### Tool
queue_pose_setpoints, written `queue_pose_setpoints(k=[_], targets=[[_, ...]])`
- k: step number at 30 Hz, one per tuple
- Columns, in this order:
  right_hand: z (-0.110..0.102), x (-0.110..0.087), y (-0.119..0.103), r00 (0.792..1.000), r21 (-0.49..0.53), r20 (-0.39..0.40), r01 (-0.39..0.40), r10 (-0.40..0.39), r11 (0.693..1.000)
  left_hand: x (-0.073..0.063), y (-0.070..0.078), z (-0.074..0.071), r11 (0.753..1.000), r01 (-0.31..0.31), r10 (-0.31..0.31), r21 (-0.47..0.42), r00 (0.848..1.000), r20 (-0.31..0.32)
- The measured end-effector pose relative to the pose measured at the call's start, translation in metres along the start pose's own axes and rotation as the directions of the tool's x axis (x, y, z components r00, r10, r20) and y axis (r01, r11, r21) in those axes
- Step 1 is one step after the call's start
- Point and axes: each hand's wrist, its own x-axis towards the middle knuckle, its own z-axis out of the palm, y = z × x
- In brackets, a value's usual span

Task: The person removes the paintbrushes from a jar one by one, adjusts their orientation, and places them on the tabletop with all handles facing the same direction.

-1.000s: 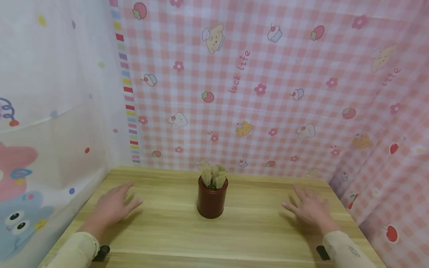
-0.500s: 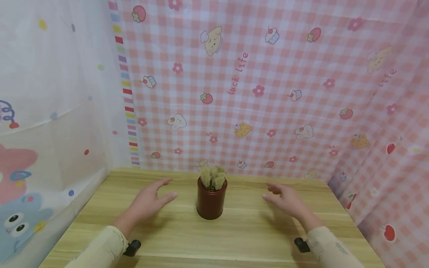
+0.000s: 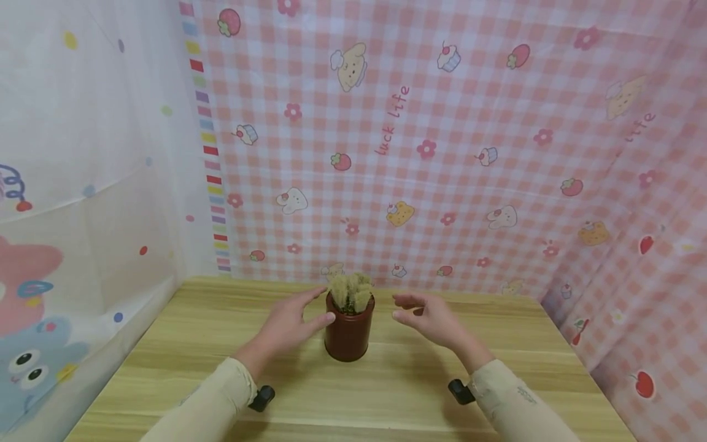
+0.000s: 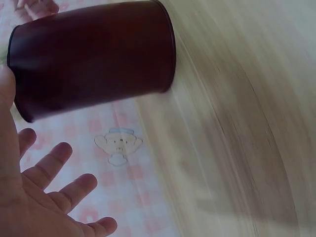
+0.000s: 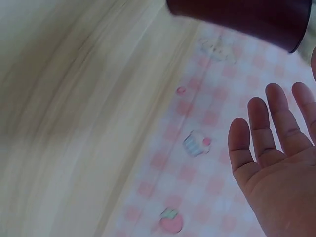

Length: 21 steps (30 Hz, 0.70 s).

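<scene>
A dark reddish-brown cylindrical pot (image 3: 348,337) stands upright on the wooden table, with pale yellow tufted plants (image 3: 351,291) rising from its top. My left hand (image 3: 287,322) is at the pot's left side, thumb by the rim and fingers spread; whether it touches cannot be told. In the left wrist view the pot (image 4: 94,59) lies just beyond the spread fingers (image 4: 74,192). My right hand (image 3: 433,319) hovers to the right of the pot, a short gap away, its fingers loosely extended. The right wrist view shows that palm (image 5: 286,197) facing the pot (image 5: 247,17), with nothing held.
The light wooden table (image 3: 353,405) runs back to a pink checked curtain (image 3: 442,184) with printed cartoons. On the left hangs a white patterned curtain (image 3: 110,184). Black wrist cameras (image 3: 262,398) sit under both cream sleeves (image 3: 215,399).
Both hands have moved inward from the table's sides toward the pot. The left hand has come right up to it, while the right is still apart. The pot has stayed in place.
</scene>
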Motion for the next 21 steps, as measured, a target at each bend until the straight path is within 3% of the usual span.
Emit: queue_pose_setpoints(k=[8, 21], targets=[[0.023, 0.008, -0.020, 0.998, 0.052, 0.036, 0.059, -0.060, 0.997, -0.003, 0.008, 0.007, 0.998, 0.047, -0.047, -0.032, 0.999, 0.005], [0.032, 0.019, -0.030, 0.990, 0.033, -0.011, 0.141, -0.140, 0.990, 0.006, 0.015, 0.007, 0.992, 0.075, -0.075, -0.106, 0.997, 0.007]])
